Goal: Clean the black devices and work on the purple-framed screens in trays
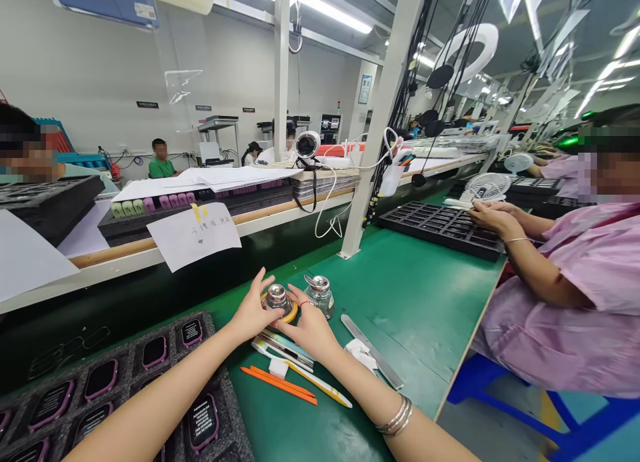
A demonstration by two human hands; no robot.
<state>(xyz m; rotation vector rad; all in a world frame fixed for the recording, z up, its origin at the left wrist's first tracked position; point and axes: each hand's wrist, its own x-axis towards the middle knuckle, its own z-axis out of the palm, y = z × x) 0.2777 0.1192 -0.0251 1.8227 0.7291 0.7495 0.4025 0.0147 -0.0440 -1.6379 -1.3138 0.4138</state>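
Note:
A small glass bottle with a metal dispenser top (277, 294) stands at mid-table, a yellow ring (291, 313) around its lower part. My left hand (251, 310) curves around its left side, thumb against it and index finger raised. From the right, my right hand (313, 329) closes in with fingers and thumb on the bottle and ring. Just behind it is a second glass bottle with a metal top and lifted lid (320, 294). Below my hands lie several thin brush-like sticks (285, 350), a white and yellow toothbrush (320, 384), a white block (278, 368) and orange sticks (283, 385).
A black foam tray (227, 409) holds several purple-framed smartwatches (203, 422) at left. To the right are a metal ruler-like strip (373, 352) and crumpled white tissue (361, 354). A post (367, 162) rises behind. A co-worker in pink (565, 282) sits right, beside a black compartment tray (440, 227).

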